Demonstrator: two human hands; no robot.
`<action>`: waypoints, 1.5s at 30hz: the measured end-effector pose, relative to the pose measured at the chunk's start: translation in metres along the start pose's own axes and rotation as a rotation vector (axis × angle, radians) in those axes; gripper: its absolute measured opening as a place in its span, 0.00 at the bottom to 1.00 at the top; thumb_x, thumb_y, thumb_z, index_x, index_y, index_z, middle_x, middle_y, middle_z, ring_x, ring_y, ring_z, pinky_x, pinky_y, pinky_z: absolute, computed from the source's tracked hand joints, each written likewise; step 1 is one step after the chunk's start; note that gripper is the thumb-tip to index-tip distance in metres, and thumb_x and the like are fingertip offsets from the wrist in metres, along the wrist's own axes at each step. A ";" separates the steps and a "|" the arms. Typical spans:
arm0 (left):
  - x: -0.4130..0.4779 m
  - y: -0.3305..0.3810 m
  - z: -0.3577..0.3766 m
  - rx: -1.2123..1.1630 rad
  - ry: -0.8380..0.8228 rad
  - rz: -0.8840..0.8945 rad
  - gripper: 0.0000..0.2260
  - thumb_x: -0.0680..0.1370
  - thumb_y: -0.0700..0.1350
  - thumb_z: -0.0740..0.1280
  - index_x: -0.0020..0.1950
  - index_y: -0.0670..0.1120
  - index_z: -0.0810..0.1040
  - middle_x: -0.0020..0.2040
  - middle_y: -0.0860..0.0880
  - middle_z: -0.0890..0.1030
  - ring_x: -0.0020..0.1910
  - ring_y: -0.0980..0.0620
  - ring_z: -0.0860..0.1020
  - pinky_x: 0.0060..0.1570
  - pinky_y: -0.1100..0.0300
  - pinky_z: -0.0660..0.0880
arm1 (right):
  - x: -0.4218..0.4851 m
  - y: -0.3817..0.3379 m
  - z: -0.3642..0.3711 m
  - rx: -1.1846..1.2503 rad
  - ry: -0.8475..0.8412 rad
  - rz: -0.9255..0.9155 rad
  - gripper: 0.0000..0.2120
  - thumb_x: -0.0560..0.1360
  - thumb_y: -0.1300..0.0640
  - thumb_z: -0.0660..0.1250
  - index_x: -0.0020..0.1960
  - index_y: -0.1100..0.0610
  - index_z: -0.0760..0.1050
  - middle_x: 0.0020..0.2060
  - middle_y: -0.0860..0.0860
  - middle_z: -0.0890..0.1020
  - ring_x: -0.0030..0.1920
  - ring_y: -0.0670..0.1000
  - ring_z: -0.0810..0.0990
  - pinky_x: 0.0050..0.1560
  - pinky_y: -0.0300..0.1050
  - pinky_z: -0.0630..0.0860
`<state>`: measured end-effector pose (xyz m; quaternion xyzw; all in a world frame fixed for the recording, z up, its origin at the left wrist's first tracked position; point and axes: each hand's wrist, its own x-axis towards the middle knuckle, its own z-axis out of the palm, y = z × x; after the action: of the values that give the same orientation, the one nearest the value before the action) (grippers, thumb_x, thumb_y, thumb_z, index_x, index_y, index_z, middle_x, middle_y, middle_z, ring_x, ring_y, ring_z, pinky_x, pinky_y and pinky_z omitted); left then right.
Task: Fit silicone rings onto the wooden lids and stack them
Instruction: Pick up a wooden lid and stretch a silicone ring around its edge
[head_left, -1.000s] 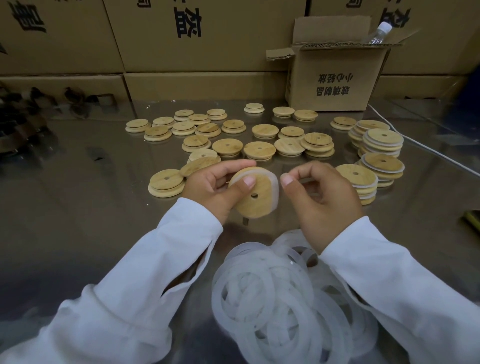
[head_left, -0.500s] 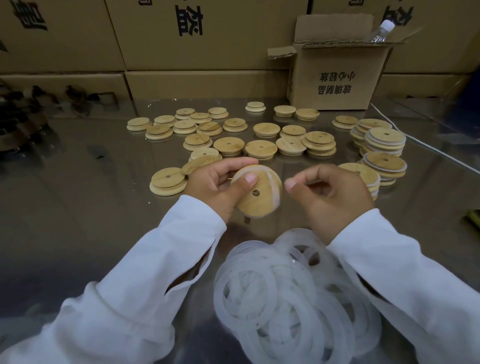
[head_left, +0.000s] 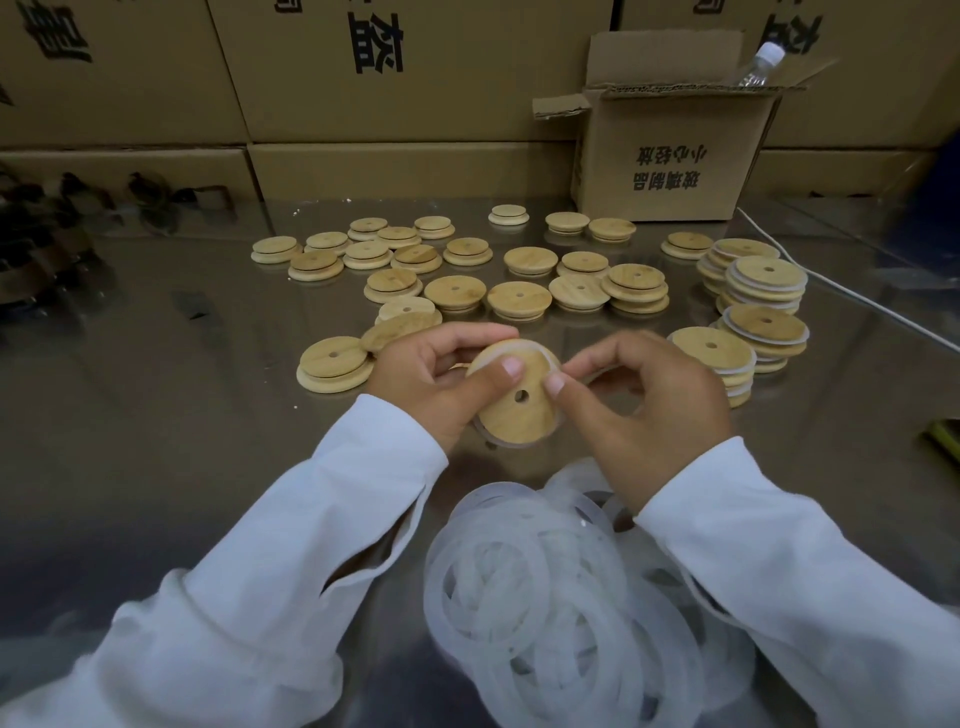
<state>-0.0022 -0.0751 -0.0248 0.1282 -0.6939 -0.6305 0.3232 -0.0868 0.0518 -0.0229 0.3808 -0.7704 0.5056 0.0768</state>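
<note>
Wooden lid (head_left: 514, 405) is held above the counter (head_left: 208, 415), left hand (head_left: 426, 374) curled round its nine o'clock edge; right hand (head_left: 654, 405) pinches the silicone ring (head_left: 535, 351) at two o'clock — loosen there and the stretched ring likely springs off.

So the held lid (head_left: 514, 422) is pale tan wood with faint grain, whitish ring (head_left: 537, 352) on its rim. The loose lids (head_left: 519, 300) behind it match. The spare rings (head_left: 545, 597) below it are milky translucent white. White sleeves (head_left: 291, 545), brown cardboard boxes (head_left: 441, 98) with black print, shiny grey table (head_left: 156, 415).
</note>
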 end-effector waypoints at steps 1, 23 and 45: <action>0.000 -0.001 0.000 -0.010 0.002 -0.002 0.09 0.70 0.36 0.70 0.43 0.50 0.80 0.36 0.54 0.83 0.36 0.59 0.81 0.36 0.66 0.77 | 0.000 0.000 -0.001 -0.015 0.018 -0.021 0.04 0.67 0.52 0.70 0.35 0.47 0.76 0.38 0.44 0.79 0.39 0.41 0.77 0.41 0.32 0.71; 0.004 0.007 -0.009 -0.007 -0.080 -0.031 0.10 0.73 0.35 0.67 0.44 0.51 0.80 0.35 0.55 0.83 0.37 0.59 0.81 0.36 0.61 0.79 | 0.016 -0.011 -0.022 0.329 -0.250 0.408 0.07 0.66 0.55 0.73 0.31 0.49 0.79 0.27 0.43 0.79 0.35 0.45 0.75 0.38 0.39 0.67; 0.001 0.000 -0.006 0.007 -0.057 -0.068 0.10 0.73 0.34 0.67 0.45 0.49 0.79 0.39 0.50 0.81 0.35 0.59 0.80 0.36 0.63 0.79 | 0.008 -0.004 -0.013 0.275 -0.289 0.450 0.09 0.69 0.62 0.71 0.34 0.50 0.78 0.25 0.44 0.80 0.21 0.37 0.72 0.35 0.37 0.68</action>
<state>0.0010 -0.0807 -0.0242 0.1348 -0.7004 -0.6420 0.2812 -0.0925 0.0577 -0.0098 0.2755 -0.7625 0.5502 -0.2001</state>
